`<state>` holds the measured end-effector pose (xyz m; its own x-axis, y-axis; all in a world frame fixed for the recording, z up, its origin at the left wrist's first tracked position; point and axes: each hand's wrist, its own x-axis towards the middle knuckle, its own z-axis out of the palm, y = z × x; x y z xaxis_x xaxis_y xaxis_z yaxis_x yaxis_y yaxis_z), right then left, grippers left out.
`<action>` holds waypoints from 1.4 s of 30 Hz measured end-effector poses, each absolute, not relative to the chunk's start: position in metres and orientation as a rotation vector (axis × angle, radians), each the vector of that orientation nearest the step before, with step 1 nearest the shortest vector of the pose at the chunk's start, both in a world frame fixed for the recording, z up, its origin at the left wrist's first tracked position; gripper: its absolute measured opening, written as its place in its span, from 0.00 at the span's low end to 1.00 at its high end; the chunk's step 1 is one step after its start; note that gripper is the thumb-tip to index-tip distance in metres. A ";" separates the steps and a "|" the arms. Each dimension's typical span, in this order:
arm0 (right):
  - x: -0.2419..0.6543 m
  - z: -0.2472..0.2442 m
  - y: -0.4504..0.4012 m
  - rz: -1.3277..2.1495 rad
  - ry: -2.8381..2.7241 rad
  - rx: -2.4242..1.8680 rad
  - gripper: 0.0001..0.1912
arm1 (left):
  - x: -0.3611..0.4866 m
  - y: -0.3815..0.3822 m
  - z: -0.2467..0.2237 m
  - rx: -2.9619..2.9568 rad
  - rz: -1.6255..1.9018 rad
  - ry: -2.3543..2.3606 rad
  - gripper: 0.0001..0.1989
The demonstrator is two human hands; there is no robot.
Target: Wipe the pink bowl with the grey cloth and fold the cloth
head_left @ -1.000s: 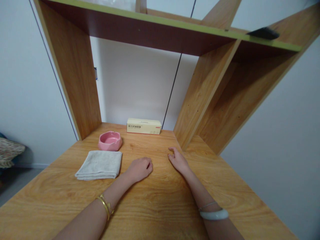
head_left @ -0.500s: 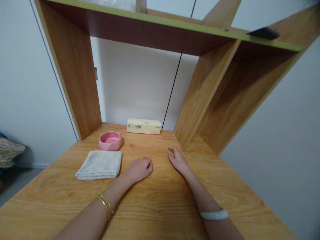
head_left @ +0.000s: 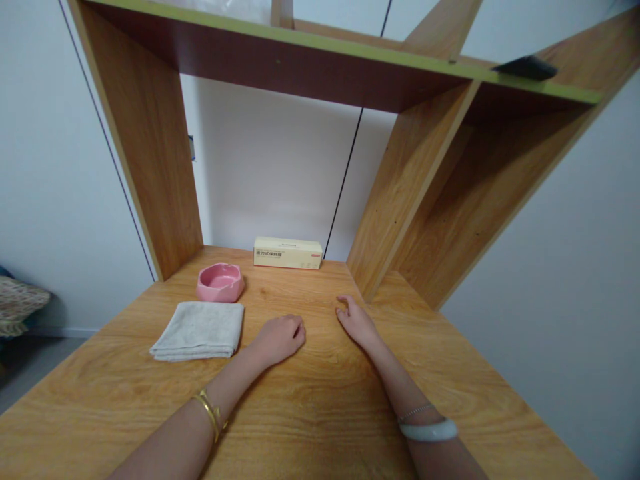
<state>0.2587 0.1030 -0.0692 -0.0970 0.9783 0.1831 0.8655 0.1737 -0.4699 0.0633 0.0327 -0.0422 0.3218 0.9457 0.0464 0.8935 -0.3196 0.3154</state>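
My left hand rests on the wooden tabletop, curled into a loose fist with nothing showing in it. To its left lies a folded pale grey cloth. Just behind the cloth stands a pink ashtray with an angular rim; its bowl looks bare. My right hand lies on the table too, holding nothing, its index finger stretched out and the thumb apart from it. A long cream box with dark printed characters and a small red label sits at the back, beyond both hands.
A wooden divider rises from the table at the back right, and a side panel at the left. Overhead runs a shelf with a yellow-green edge; a black object lies on it. A patterned cloth shows at far left.
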 end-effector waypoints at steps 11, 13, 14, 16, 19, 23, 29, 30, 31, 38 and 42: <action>0.258 -0.068 0.103 0.367 -2.002 -1.727 0.17 | 0.062 0.034 -0.044 2.375 0.329 1.650 0.13; 0.260 -0.069 0.104 0.373 -1.999 -1.726 0.17 | 0.062 0.034 -0.047 2.372 0.346 1.643 0.13; 0.261 -0.069 0.104 0.380 -1.991 -1.725 0.16 | 0.063 0.034 -0.048 2.363 0.359 1.638 0.13; 0.262 -0.070 0.106 0.403 -1.958 -1.721 0.16 | 0.063 0.035 -0.049 2.324 0.413 1.614 0.13; 0.253 -0.070 0.105 0.453 -1.910 -1.682 0.16 | 0.057 0.041 -0.043 2.201 0.614 1.557 0.11; 0.208 -0.066 0.087 0.619 -2.008 -1.490 0.20 | 0.019 0.054 -0.014 1.923 1.087 1.688 0.12; 0.103 -0.048 0.038 0.792 -2.243 -1.322 0.34 | -0.055 0.049 0.019 1.614 1.390 2.188 0.11; 0.090 -0.046 0.033 0.801 -2.270 -1.311 0.36 | -0.062 0.046 0.019 1.609 1.396 2.230 0.11; 0.079 -0.044 0.032 0.798 -2.293 -1.311 0.37 | -0.068 0.043 0.018 1.612 1.387 2.264 0.10; 0.137 -0.035 0.085 0.679 -2.115 -1.485 0.39 | -0.102 0.043 0.001 1.400 1.027 2.501 0.19; 0.218 -0.022 0.113 0.196 -1.947 -1.751 0.29 | -0.105 0.049 -0.013 1.174 0.885 2.374 0.22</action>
